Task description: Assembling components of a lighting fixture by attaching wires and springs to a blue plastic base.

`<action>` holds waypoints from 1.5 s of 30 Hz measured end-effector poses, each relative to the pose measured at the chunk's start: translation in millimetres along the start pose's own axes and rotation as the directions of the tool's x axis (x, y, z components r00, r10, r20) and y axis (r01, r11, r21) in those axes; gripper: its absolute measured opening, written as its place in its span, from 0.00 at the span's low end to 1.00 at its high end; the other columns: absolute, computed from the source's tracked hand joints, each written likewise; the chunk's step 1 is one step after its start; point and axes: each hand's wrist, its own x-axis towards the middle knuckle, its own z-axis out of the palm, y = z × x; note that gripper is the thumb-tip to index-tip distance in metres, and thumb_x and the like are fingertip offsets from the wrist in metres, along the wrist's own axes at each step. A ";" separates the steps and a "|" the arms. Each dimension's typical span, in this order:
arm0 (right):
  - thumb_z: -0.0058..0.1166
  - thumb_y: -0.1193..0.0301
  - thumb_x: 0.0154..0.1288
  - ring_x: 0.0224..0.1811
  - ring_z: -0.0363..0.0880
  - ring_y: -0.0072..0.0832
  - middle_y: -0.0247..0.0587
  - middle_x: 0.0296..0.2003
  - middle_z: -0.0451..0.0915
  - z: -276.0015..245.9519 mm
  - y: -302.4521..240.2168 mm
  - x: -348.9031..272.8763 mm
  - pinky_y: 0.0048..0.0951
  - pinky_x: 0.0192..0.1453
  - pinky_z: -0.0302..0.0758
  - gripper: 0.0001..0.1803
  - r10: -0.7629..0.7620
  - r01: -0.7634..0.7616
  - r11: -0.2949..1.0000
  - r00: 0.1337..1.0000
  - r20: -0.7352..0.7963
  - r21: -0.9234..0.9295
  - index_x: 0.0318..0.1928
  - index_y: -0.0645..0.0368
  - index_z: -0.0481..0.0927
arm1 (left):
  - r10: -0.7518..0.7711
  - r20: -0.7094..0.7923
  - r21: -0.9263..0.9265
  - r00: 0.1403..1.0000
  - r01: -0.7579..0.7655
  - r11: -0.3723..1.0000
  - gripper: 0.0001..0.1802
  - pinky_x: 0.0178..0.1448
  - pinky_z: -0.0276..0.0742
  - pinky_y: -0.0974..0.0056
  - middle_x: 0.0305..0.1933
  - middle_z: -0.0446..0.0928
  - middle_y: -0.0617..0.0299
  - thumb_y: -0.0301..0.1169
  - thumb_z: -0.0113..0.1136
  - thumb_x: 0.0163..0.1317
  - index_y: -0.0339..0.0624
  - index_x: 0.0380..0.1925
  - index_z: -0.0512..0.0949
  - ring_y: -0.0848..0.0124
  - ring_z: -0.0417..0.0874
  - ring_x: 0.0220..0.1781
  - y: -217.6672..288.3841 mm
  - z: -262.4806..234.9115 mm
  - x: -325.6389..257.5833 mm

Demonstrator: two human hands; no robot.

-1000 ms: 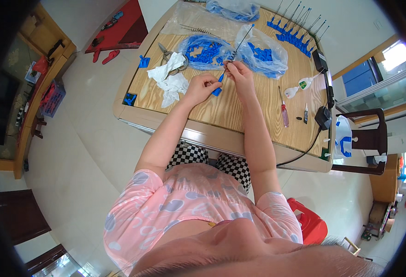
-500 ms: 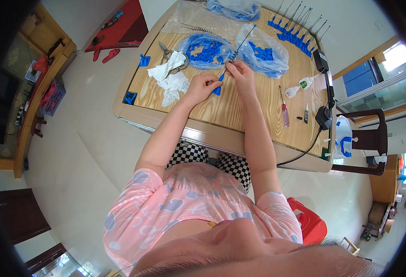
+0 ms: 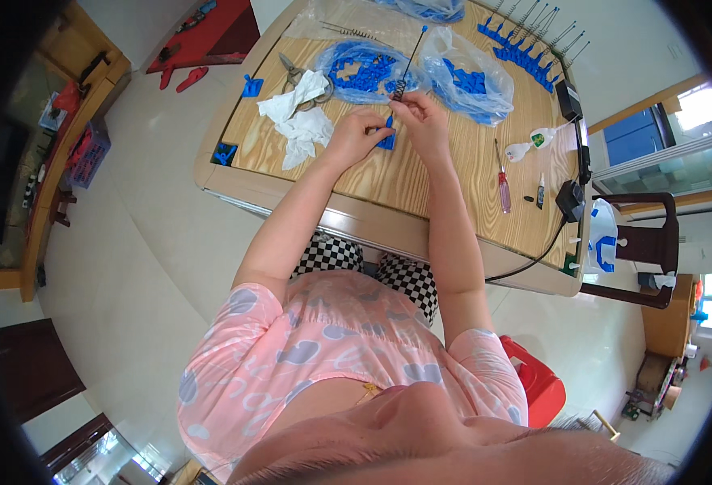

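Observation:
A small blue plastic base piece [image 3: 386,140] is pinched by my left hand [image 3: 356,139], its fingers closed on the piece's side. My right hand [image 3: 423,124] grips the lower end of a thin dark coil spring with a long straight stem [image 3: 411,61] and a blue tip. The stem stands nearly upright, leaning slightly right, above the blue piece. Whether spring and base are joined is hidden by my fingers. Past my hands lies a clear plastic bag of blue parts [image 3: 361,71], and a second bag of blue parts [image 3: 467,81] is to its right.
Crumpled white tissues [image 3: 303,129] and scissors [image 3: 289,68] lie left of my hands. On the right are a screwdriver [image 3: 504,186], white glue bottles [image 3: 540,138], a small tube [image 3: 541,192] and a black adapter [image 3: 569,201]. Several blue bases with springs [image 3: 526,65] line the far right edge.
The spring's stem has swung a little left and stands more upright. Both hands keep their grips and stay close together; the whole view has shifted slightly.

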 end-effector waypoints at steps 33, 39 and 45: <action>0.64 0.73 0.55 0.32 0.79 0.28 0.43 0.30 0.82 9.2 -54.5 -11.1 0.27 0.39 0.74 0.11 -0.388 0.317 0.806 0.920 -0.043 -0.501 0.37 0.65 0.79 | -0.146 0.086 0.000 0.986 0.146 0.989 0.11 0.41 0.74 0.64 0.32 0.79 0.58 0.32 0.68 0.51 0.35 0.29 0.81 0.64 0.78 0.34 0.5 -0.5 -0.4; 0.63 0.71 0.55 0.31 0.80 0.29 0.44 0.31 0.82 9.6 -55.2 -5.7 0.26 0.39 0.75 0.13 -0.385 0.316 0.804 0.922 -0.036 -0.503 0.38 0.65 0.79 | -0.076 0.051 0.013 0.996 0.075 0.997 0.10 0.42 0.73 0.61 0.29 0.78 0.59 0.34 0.68 0.50 0.39 0.27 0.82 0.60 0.76 0.36 -3.5 2.1 1.4; 0.60 0.68 0.57 0.36 0.79 0.24 0.40 0.35 0.83 1.2 -80.4 4.4 0.24 0.45 0.73 0.16 -0.372 0.328 0.867 0.927 -0.050 -0.376 0.45 0.62 0.80 | -0.048 0.003 -0.006 0.999 0.048 0.999 0.11 0.45 0.72 0.59 0.30 0.79 0.58 0.37 0.67 0.50 0.41 0.26 0.82 0.59 0.77 0.40 -7.2 4.0 -1.0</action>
